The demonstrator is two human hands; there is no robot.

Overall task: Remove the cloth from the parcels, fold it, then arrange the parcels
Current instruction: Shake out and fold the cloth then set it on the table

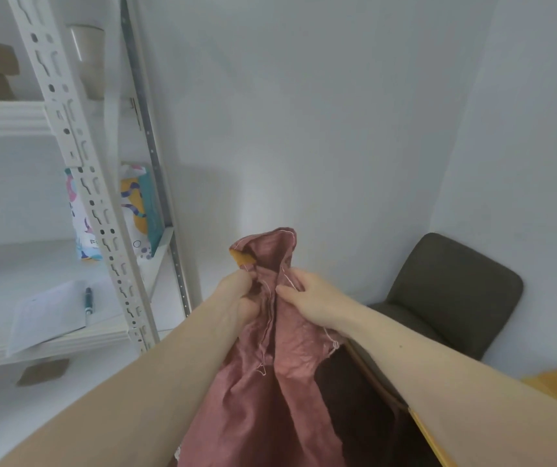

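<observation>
Head view shows left hand [241,291] and right hand [307,298] each pinching the limp, light pink cloth [270,382] near its stitched hem, best gripped at corners.

Two long bare arms reach out from the bottom. No sleeves cover them up to the edge. The left hand [241,291] and the right hand [310,298] wear no gloves, rings or watch.
</observation>
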